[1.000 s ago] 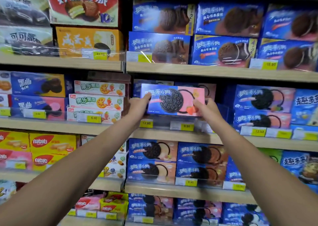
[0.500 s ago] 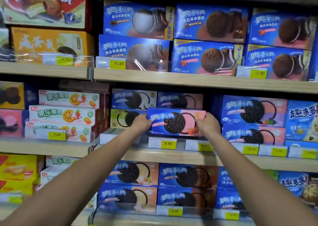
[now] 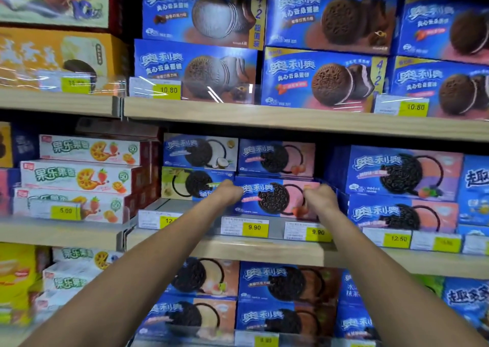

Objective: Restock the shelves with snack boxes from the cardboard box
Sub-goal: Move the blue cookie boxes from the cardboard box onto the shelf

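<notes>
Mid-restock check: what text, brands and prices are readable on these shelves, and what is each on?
"奥利奥": held snack box and neighbouring blue boxes.
"9.90": two middle-shelf tags under it.
"12.50": right tag.
"10.80": upper-shelf tag, and another further right.
"5.00": left tag.
"果乐果香": white boxes.
"4+2": upper blue box.
Fine print on tags and the top-left tag: too blurred.

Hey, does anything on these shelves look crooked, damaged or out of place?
Nothing looks spilled or damaged. The three white fruit-biscuit boxes, left on the middle shelf, are stacked unevenly, each lower one further left. The pink cookie box, gripped by the left hand and right hand, sits forward of the green box beside it.
</notes>
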Available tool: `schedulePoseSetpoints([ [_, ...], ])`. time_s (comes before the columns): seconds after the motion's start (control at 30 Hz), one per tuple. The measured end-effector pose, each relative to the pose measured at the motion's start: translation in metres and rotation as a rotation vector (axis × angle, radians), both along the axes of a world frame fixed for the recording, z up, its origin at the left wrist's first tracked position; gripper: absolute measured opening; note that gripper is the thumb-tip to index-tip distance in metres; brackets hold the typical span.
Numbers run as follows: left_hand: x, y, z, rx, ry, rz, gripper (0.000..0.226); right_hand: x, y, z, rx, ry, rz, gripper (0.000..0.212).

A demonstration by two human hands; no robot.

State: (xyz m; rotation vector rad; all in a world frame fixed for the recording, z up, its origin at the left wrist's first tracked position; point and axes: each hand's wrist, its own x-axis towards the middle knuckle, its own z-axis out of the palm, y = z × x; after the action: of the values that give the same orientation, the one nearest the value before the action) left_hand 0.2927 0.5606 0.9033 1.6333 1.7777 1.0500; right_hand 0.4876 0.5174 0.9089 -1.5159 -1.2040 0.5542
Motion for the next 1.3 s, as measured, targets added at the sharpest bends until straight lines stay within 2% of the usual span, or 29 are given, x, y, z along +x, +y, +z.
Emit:
schedulePoseSetpoints([
  [0.13, 0.001, 0.001, 0.0, -0.014, -0.057, -0.059, 0.043, -0.001, 0.001, 0.002, -0.018, 0.112, 0.069, 0.015],
  [0.27, 0.0, 0.002, -0.002, 0.003, -0.106, -0.099, 0.03, -0.002, -0.001, 0.003, -0.011, 0.158, 0.088, 0.013],
  [0.4, 0.0, -0.003, 0.001, 0.014, -0.159, -0.114, 0.021, -0.001, -0.006, 0.002, 0.029, 0.131, 0.054, 0.028],
  [0.53, -0.005, -0.007, 0.005, 0.059, -0.222, -0.141, 0.043, -0.006, -0.004, 0.002, 0.102, 0.063, -0.043, 0.032],
  [0.63, -0.007, -0.023, 0.01, 0.124, -0.306, -0.149, 0.042, -0.017, -0.006, 0.003, 0.181, 0.097, -0.049, 0.031],
  [0.7, -0.009, -0.038, 0.013, 0.234, -0.393, -0.149, 0.028, -0.029, -0.006, 0.004, 0.212, 0.146, 0.031, 0.023],
  [0.8, -0.022, -0.064, 0.013, 0.376, -0.505, -0.103, 0.033, -0.062, -0.025, 0.01, 0.253, 0.287, 0.204, 0.031],
  [0.97, -0.07, -0.113, -0.004, 0.464, -0.473, -0.007, 0.025, -0.124, -0.062, -0.003, 0.228, 0.311, 0.374, 0.028],
  [1.2, -0.17, -0.182, -0.063, 0.32, -0.478, 0.175, 0.018, -0.23, -0.123, -0.062, 0.034, 0.262, 0.581, 0.03],
  [1.3, -0.204, -0.217, -0.115, 0.177, -0.506, 0.207, 0.018, -0.265, -0.15, -0.112, -0.071, 0.215, 0.675, 0.026],
])
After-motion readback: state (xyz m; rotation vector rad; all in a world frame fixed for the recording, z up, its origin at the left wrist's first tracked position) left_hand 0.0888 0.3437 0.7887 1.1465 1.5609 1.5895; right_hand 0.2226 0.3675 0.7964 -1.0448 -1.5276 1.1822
